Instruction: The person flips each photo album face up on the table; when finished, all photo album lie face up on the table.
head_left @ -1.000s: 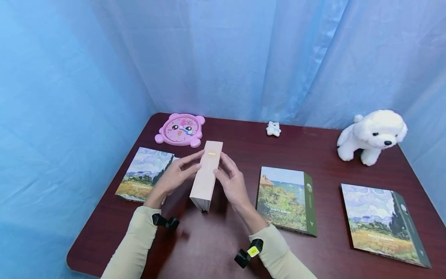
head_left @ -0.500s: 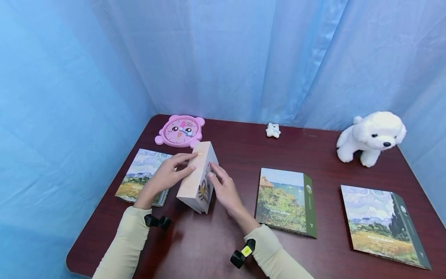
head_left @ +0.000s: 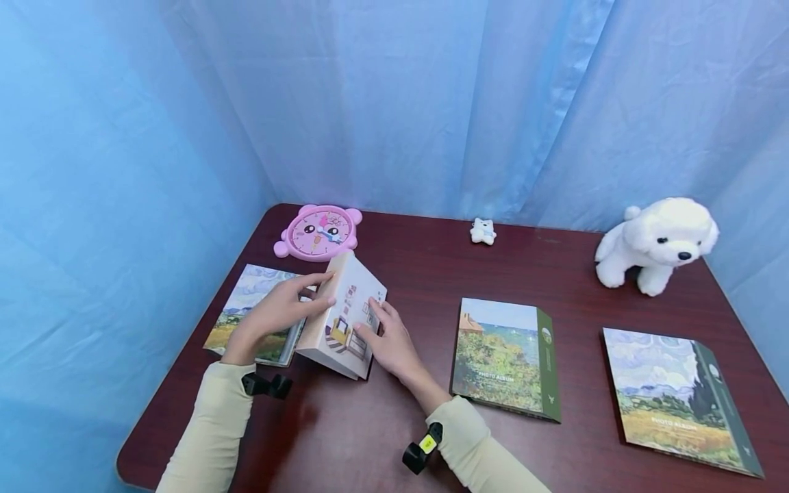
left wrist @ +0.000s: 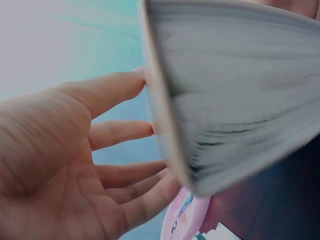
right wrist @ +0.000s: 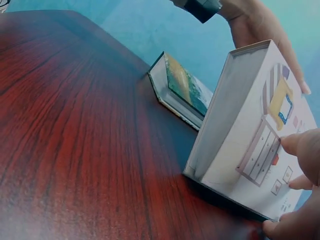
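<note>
A thick pale photo album with a cartoon house printed on its cover stands on the table, spine up and tilted to the left. Its page edges fan out below the spine in the left wrist view. My left hand touches the spine with fairly straight fingertips, palm off the book. Against the printed cover rest the fingertips of my right hand; in the right wrist view they lie spread over its lower part. Left of this album, a landscape photo album lies flat, partly behind my left hand.
A pink clock lies just beyond the tilted album. To the right are a green-edged photo album and another landscape album. At the back are a small white bear and a white plush dog. Blue curtains border the table.
The pale album has gone from upright to leaning left, turning its printed cover upward into view. Both hands have moved left with it, the right one now on the cover.
</note>
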### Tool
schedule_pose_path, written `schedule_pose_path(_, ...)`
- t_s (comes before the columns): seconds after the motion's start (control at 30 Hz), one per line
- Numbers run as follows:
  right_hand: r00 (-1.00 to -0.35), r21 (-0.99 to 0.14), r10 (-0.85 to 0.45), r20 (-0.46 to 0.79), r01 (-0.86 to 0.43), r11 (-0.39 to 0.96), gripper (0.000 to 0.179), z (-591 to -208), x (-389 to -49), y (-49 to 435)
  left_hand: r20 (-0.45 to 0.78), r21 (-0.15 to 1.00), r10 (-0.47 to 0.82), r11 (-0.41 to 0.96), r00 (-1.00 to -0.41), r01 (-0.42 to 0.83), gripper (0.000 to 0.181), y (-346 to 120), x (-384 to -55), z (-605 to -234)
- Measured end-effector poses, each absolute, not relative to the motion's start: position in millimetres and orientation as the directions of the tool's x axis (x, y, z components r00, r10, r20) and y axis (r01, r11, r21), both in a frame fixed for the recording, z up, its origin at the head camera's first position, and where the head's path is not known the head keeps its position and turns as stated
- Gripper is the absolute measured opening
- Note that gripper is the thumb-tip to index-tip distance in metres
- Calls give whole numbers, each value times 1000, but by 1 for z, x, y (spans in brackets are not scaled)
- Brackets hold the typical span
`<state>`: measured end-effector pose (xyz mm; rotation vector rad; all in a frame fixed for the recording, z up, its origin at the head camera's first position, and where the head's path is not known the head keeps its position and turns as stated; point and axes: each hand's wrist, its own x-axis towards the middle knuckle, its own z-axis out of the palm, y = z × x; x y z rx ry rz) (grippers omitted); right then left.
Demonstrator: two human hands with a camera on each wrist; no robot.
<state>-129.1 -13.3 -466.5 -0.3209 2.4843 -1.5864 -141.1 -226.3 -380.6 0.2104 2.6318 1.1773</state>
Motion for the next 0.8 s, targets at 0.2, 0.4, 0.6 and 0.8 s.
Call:
schedule_pose_path(0.2, -967, -888, -237, -91, -29, 460, 68, -468, -129, -14, -254, 784, 252, 619, -934, -46, 67, -236, -143, -392)
schedule_pose_path(0.4, -975, -881, -188, -118, 15, 473, 74, -470, -129, -15, -320, 854, 294, 501, -901, -139, 66, -238, -144, -410)
schedule_pose_path(0.6, -977, -878, -182, -110, 9, 479, 76, -471, -127, -14, -342, 862, 281, 474, -897, -180, 64, -239, -143, -421)
schedule_pose_path(0.8, -976, -872, -204, -79, -32, 489, 74, -474, -124, -14, -345, 834, 240, 522, -908, -179, 62, -240, -143, -429)
